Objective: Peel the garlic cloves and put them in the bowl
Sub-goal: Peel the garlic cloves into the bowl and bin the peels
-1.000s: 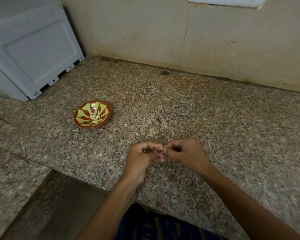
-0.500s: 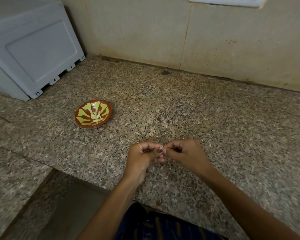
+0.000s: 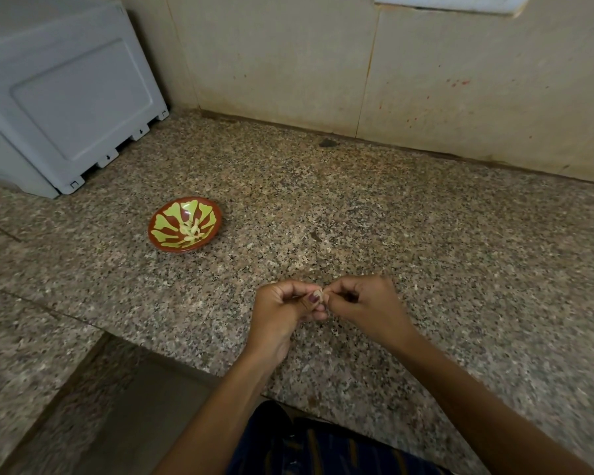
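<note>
Peeling a garlic clove over the speckled stone bench, bowl waiting off to the left.

A stained, tiled wall (image 3: 426, 80) backs the granite bench (image 3: 443, 234), with a grey plastic appliance (image 3: 66, 97) standing at the far left corner and a lower recess at the near edge. The red-and-yellow bowl (image 3: 185, 223) sits well apart from the hands, to their left, and holds several pale peeled cloves (image 3: 191, 229). Both hands meet above the bench: the left hand (image 3: 282, 313) has its fingers curled, its grip pinching a small garlic clove (image 3: 320, 295), while the right hand (image 3: 364, 306) pinches the same clove from the other side, apparently working the skin. The clove is slippery-looking and tiny; judged from here, it could pop out of the pinch and roll over the near edge, and loose skin could ride along into the bowl.
</note>
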